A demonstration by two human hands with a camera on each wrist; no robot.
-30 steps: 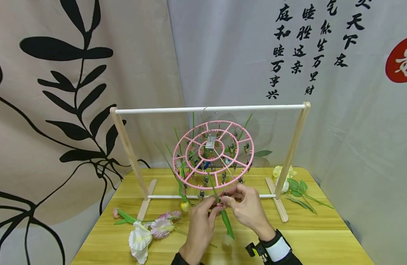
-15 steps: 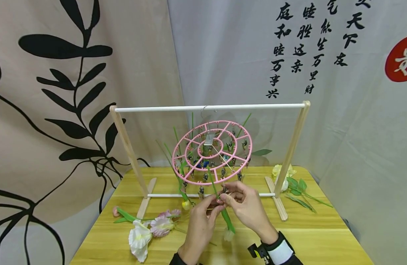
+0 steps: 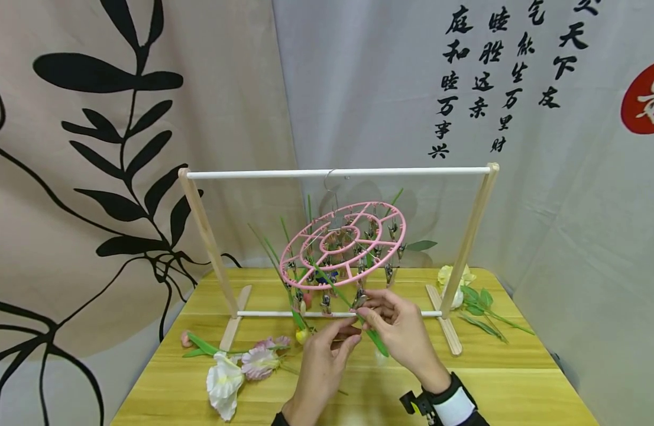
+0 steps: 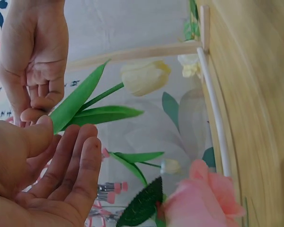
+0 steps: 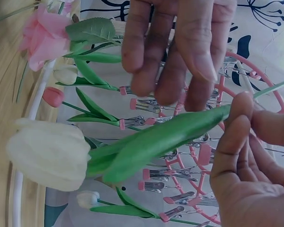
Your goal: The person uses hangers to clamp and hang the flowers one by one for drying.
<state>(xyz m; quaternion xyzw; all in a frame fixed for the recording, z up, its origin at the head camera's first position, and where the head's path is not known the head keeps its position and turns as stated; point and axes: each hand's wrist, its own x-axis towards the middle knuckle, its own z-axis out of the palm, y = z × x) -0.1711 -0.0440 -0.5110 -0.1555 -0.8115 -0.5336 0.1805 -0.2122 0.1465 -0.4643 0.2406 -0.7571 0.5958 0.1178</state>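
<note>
My right hand (image 3: 404, 334) pinches a white artificial tulip (image 5: 49, 153) by its stem near the leaf base, right below a metal clip (image 3: 361, 297) of the pink round clip hanger (image 3: 348, 278). The tulip slants, bloom downward, its stem reaching up past the hanger's rim. Whether the clip bites the stem is hidden by the fingers. Just beside the tulip is my left hand (image 3: 323, 361), its fingers loosely extended and apart from the leaves in the right wrist view (image 5: 173, 52). Other tulips and a pink rose (image 5: 45, 38) hang from the hanger.
A wooden stand with a white top bar (image 3: 412, 172) carries the hanger. On the table (image 3: 518, 384) lie a white flower (image 3: 224, 384) and a lilac flower (image 3: 260, 362) at left. Pale yellow flowers (image 3: 457, 276) with green leaves lie at right.
My left hand has come off the tulip and moved slightly down. The hanger has tipped flatter, its front rim rising, and the tulip slants more to the left at its stem end.
</note>
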